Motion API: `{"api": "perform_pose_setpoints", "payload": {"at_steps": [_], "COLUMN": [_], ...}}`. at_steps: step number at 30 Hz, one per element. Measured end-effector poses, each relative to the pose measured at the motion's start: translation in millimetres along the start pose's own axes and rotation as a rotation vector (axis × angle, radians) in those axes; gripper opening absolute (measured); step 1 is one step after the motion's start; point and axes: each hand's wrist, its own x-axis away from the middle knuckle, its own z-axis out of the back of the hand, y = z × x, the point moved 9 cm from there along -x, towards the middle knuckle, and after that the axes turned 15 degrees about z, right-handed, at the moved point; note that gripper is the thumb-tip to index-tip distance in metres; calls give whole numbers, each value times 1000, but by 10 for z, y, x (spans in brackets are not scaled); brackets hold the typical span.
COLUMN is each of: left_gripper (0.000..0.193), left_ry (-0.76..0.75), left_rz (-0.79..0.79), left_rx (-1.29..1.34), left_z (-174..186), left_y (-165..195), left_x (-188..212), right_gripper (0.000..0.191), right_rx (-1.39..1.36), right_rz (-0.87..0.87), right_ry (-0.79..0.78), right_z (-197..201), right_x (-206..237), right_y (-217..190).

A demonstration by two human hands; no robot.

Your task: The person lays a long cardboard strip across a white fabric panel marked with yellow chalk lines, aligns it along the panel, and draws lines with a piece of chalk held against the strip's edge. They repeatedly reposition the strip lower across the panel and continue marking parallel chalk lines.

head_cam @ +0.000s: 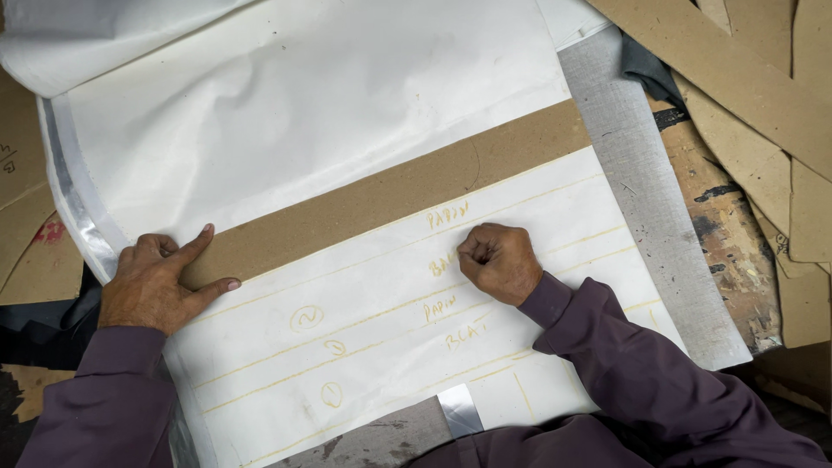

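Left hand (156, 282) pinning cardboard strip (390, 195), right hand (498, 260) below

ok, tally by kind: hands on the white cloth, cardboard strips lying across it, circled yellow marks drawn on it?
Hands: 2, left hand pressing the strip's end, right hand closed in a fist on the white cloth
Cardboard strip: 1
Circled yellow marks: 3
Total: 6
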Motion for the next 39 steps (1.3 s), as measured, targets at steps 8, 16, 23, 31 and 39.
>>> {"api": "perform_pose_setpoints", "payload": {"at_steps": [8, 16, 23, 31, 39], "left_gripper": [90, 89, 90, 91, 90], "left_ry": [54, 15, 24, 28, 49], "left_rz": [-42, -23, -35, -50, -48], "left_rx": [98, 94, 106, 107, 115], "left_z": [126, 159, 150, 160, 187], "left_y": [6, 36, 34, 48, 50], "left_x": [84, 98, 107, 97, 114], "right_gripper": [5, 7, 9, 9, 8], "right_rx": [46, -21, 83, 45, 117], "right_rz": [20, 424, 385, 461, 368], "right_ry": [141, -175, -176, -215, -152], "right_z": [132, -1111, -1250, -1275, -1189], "right_x": [-176, -662, -774, -727, -742], "right_y": [-111, -817, -786, -832, -765]}}
